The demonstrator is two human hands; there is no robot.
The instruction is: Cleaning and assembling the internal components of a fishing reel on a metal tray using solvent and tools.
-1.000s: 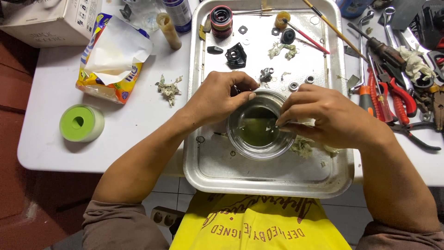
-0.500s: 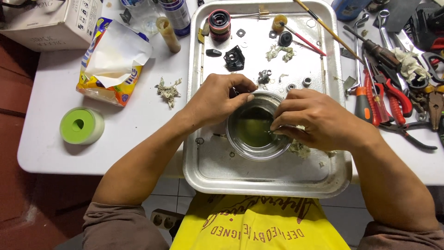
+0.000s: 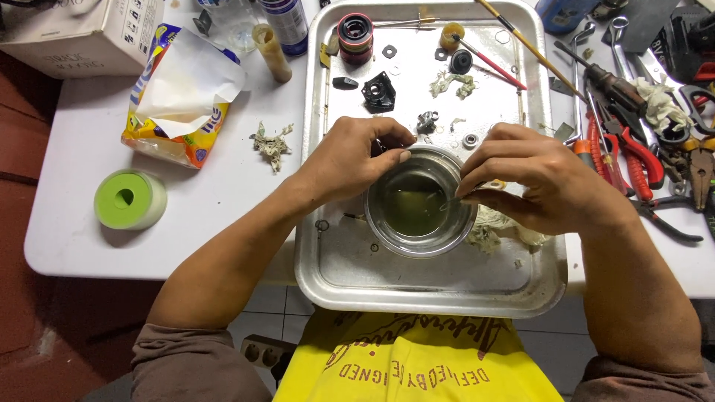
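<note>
A round steel bowl [image 3: 417, 205] of greenish liquid stands in the middle of a metal tray [image 3: 328, 253]. My left hand [image 3: 350, 160] rests at the bowl's upper left rim. Its thumb and fingers are pinched on a small dark part that is mostly hidden. My right hand [image 3: 540, 179] hovers over the bowl's right rim, fingers pinched together on a thin small thing that points into the liquid. What that thing is I cannot make out.
Small parts, a red-black spool [image 3: 355, 37], a black piece [image 3: 378, 92] and wads of dirty paper [image 3: 491, 231] lie in the tray. Left of it are a tissue pack [image 3: 182, 97], a green tape roll [image 3: 128, 199] and a cardboard box [image 3: 82, 30]. Pliers and wrenches [image 3: 633, 149] crowd the right.
Both hands stay at the bowl. My right fingers have shifted slightly along the right rim, and the left pinch has barely moved.
</note>
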